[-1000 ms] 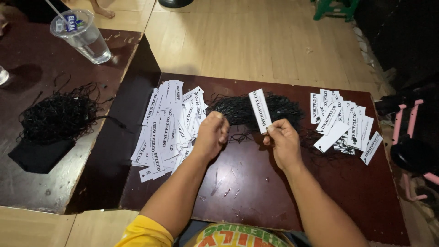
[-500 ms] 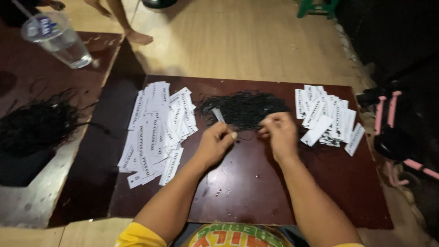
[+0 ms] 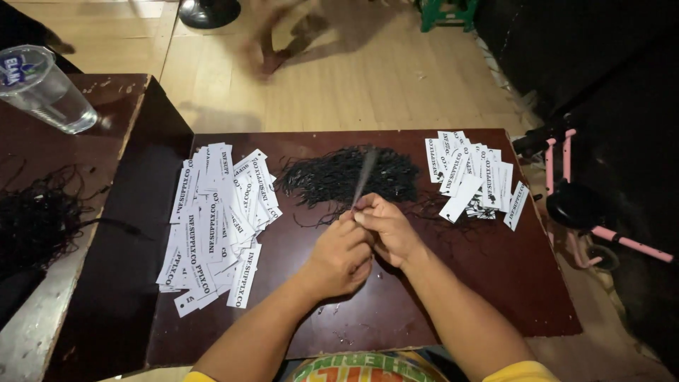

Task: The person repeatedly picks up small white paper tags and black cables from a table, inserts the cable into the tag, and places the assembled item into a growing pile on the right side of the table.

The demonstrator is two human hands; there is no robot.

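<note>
Head view: both hands' fingers [image 3: 364,212] pinch one white tag [image 3: 365,175], edge-on above the knuckles

The light is coming from above and is falling mostly on the white tags [image 3: 212,219] and the wooden floor [image 3: 368,78], while the right side is staying very dark. The tag [image 3: 364,175] between the hands is showing motion blur. The edges are bending slightly.
</note>
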